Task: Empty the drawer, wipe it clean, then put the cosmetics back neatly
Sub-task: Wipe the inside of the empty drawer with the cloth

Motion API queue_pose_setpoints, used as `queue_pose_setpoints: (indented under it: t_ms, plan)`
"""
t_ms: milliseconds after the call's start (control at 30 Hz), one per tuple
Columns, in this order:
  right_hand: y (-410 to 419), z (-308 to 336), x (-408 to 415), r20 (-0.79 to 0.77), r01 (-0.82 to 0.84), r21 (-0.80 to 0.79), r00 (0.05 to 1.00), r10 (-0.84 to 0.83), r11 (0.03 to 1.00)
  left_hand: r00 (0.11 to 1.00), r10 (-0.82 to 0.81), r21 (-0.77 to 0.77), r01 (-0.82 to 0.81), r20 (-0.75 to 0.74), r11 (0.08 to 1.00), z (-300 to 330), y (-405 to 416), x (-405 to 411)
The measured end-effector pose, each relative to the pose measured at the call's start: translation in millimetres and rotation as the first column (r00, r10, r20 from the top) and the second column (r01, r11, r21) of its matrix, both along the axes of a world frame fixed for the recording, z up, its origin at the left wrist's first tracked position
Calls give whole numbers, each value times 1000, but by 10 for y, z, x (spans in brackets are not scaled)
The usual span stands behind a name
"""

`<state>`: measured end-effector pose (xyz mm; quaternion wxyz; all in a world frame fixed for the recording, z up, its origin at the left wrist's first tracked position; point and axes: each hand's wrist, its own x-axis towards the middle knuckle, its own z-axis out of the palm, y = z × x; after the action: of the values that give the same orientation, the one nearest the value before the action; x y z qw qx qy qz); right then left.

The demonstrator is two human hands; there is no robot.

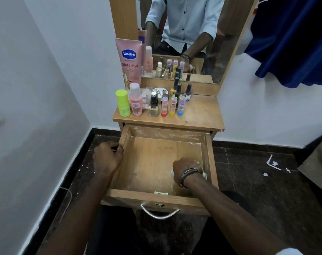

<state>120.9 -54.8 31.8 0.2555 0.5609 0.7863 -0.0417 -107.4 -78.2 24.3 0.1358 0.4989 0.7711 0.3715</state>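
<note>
The wooden drawer (151, 159) is pulled out and holds no cosmetics; pale dusty smears mark its floor and walls. My right hand (186, 168) is inside it at the right, gripping a small white cloth (204, 174) pressed to the floor; only the cloth's edges show. My left hand (107, 158) grips the drawer's left wall from outside. On the dresser top (199, 115) stand the cosmetics: a pink Vaseline tube (129, 59), a green bottle (122, 103), a pink bottle (136, 100), nail polish bottles (178, 87) and colourful lip balm sticks (172, 106).
A mirror (193, 34) stands behind the dresser and reflects a person in a light shirt. A white wall is close on the left. Blue cloth (294, 43) hangs at upper right. Paper scraps (274, 163) lie on the dark floor. A metal handle (159, 213) sticks out from the drawer front.
</note>
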Motion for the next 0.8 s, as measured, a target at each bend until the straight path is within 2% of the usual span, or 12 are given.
queue_pose_setpoints:
  t_ms: [100,233,433,600,800]
  plan:
    - [2,-53,-4,23,-20,-34,1000,21,999,1000,-5,13,5,-5,1000,17,-10,14]
    - [197,-55,-31,56,52,-49,997,-49,997,1000,-9,2,9,-15,1000,42,-20,25]
    - [582,-41,2,152,26,137,987,-47,990,999,-20,-16,19,-48,1000,38,-7,14]
    - [754,-55,19,71,89,219,992,-107,972,997,-50,-7,50,-59,999,4,0,-7]
    - [765,-134,-139,19,197,197,979,-204,960,993,-38,-4,38,-114,999,-15,14,18]
